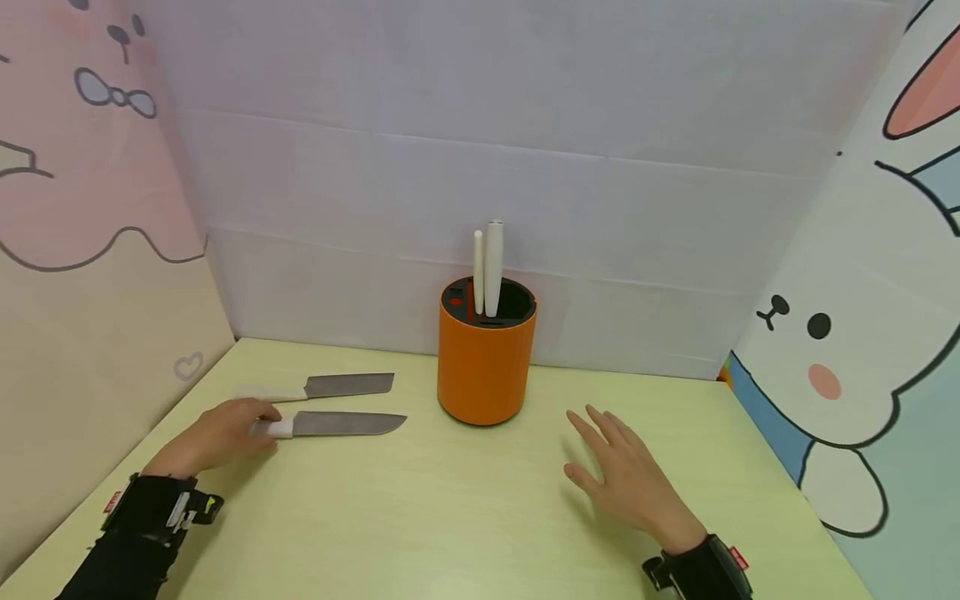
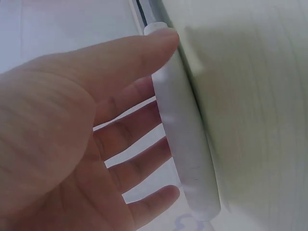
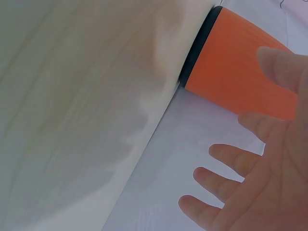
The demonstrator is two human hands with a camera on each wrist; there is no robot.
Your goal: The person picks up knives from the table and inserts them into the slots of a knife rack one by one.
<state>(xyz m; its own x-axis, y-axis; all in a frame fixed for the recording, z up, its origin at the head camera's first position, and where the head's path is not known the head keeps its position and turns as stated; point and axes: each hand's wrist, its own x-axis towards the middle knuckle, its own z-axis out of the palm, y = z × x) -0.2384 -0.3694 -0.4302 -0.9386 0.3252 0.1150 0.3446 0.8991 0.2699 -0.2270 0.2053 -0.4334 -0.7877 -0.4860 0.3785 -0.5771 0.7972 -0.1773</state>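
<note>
At the left of the table my left hand [image 1: 225, 433] grips the white handle of the nearer kitchen knife [image 1: 348, 423], whose blade points right. In the left wrist view the thumb lies at the blade end of the handle [image 2: 185, 134], with the fingertips along its far side. Just behind lies a second knife [image 1: 350, 384] with a square-ended blade and white handle, close by the hand. Fingers spread, my right hand [image 1: 626, 475] hovers over the table on the right and holds nothing. The right wrist view has it in front of the orange knife block [image 3: 236, 62].
Upright at the back middle stands the knife block [image 1: 486, 375], with two white handles [image 1: 492, 267] rising from its black top. A pale wall [image 1: 480, 183] closes off the back, and panels with cartoon prints flank the pale yellow table [image 1: 420, 517].
</note>
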